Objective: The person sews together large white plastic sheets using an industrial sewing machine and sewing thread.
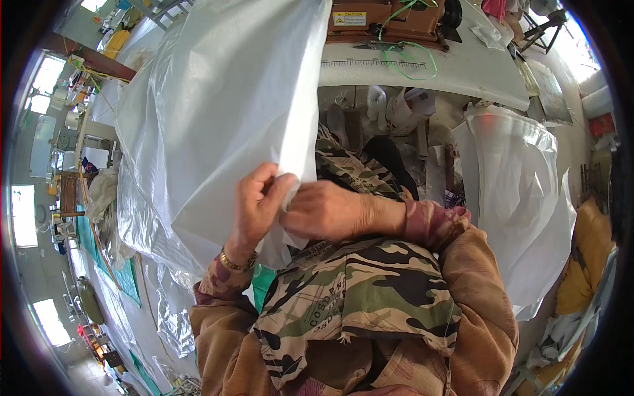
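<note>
A large translucent white plastic sheet (218,99) hangs over the table on the left and comes down to my lap. My left hand (259,203) pinches its near edge between thumb and fingers. Close against it, my right hand (323,210) is closed with curled fingers on the same edge; its fingertips are partly hidden and slightly blurred. Above both hands, the sheet's right edge runs in a folded strip up toward a brown sewing machine (396,25).
The machine stands on a pale table (462,72) with a ruler strip and loose green thread (422,63). At my right hangs a stack of white plastic sheets (515,178). Yellow-brown cloth (584,251) lies beyond it. Under the table is a white bag (399,112).
</note>
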